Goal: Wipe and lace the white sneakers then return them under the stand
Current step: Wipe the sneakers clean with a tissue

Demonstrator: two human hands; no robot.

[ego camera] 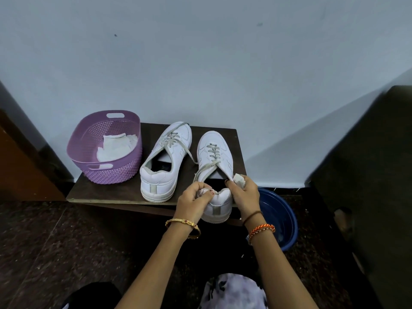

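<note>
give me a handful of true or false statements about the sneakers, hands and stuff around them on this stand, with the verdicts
1. The left hand grips the heel of the right-side sneaker. True.
2. The right hand holds nothing. False: it grips a crumpled white cloth against the sneaker's collar.
3. The purple basket sits on the floor. False: it stands on the dark wooden stand, left of the left-side sneaker.
4. White cloths lie inside the basket. True.
5. A blue basin sits on the floor, lower than the stand, at its right end. True.
6. Both sneakers have no laces. False: each has grey laces threaded, the ends loose.
</note>
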